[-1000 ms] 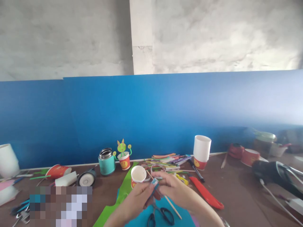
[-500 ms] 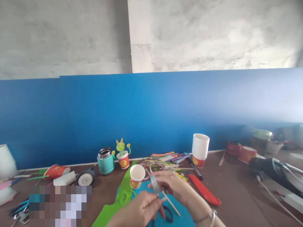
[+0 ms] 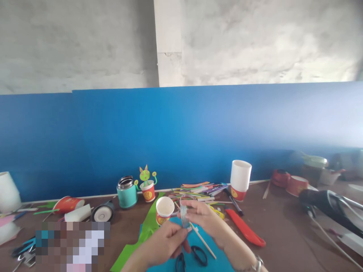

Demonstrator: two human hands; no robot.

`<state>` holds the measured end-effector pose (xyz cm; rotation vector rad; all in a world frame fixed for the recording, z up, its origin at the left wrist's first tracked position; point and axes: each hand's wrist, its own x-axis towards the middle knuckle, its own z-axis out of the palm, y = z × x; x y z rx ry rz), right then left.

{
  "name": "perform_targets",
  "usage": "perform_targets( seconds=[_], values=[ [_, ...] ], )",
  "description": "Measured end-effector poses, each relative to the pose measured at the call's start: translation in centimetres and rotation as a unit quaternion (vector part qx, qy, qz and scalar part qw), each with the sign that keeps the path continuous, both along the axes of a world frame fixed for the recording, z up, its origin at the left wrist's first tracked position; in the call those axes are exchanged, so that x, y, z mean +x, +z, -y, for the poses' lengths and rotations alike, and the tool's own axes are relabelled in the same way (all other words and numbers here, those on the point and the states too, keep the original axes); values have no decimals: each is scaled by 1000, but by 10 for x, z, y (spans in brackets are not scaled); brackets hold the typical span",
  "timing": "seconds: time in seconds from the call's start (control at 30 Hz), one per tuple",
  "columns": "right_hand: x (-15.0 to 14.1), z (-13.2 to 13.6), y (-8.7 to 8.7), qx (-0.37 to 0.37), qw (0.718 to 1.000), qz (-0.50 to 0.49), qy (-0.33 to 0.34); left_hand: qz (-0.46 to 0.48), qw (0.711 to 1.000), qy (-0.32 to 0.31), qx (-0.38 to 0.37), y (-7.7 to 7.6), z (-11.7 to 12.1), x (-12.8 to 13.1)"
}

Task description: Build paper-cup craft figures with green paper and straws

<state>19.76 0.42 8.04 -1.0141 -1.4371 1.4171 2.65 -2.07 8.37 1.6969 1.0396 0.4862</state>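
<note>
In front of me my left hand (image 3: 169, 241) and my right hand (image 3: 200, 216) both grip a small translucent, silvery roll that looks like clear tape (image 3: 183, 216). The right fingers close on its upper part, while the left thumb and fingers pinch at its lower end. Beneath the hands lies a sheet of blue paper (image 3: 218, 260), bearing dark-handled scissors (image 3: 199, 255) and a thin pale stick (image 3: 204, 242). Just beyond the left hand stands a white and red paper cup (image 3: 165, 207). Green paper (image 3: 127, 255) extends under the left forearm.
A teal flask (image 3: 127, 194) and a cup with a green paper figure (image 3: 145, 175) stand behind. Coloured sticks (image 3: 202, 189) lie beside stacked cups (image 3: 240, 177). A red pouch (image 3: 246, 228) is at right, near a black glue-gun-like tool (image 3: 329, 207).
The roll has turned more upright between my fingers. Both hands have shifted slightly left, and more of the scissors' handles shows below them.
</note>
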Motion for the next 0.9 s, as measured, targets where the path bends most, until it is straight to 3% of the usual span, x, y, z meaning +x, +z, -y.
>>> perform_targets(
  seconds=[0.23, 0.67, 0.9],
  values=[
    [-3, 7, 7, 11, 1000, 9, 5, -55, 998, -28, 10, 3, 1, 3],
    [-9, 6, 1, 52, 998, -2, -25, -59, 996, -52, 43, 6, 8, 3],
    [-9, 14, 13, 62, 997, -50, -15, -33, 999, -23, 30, 8, 6, 3]
  ],
)
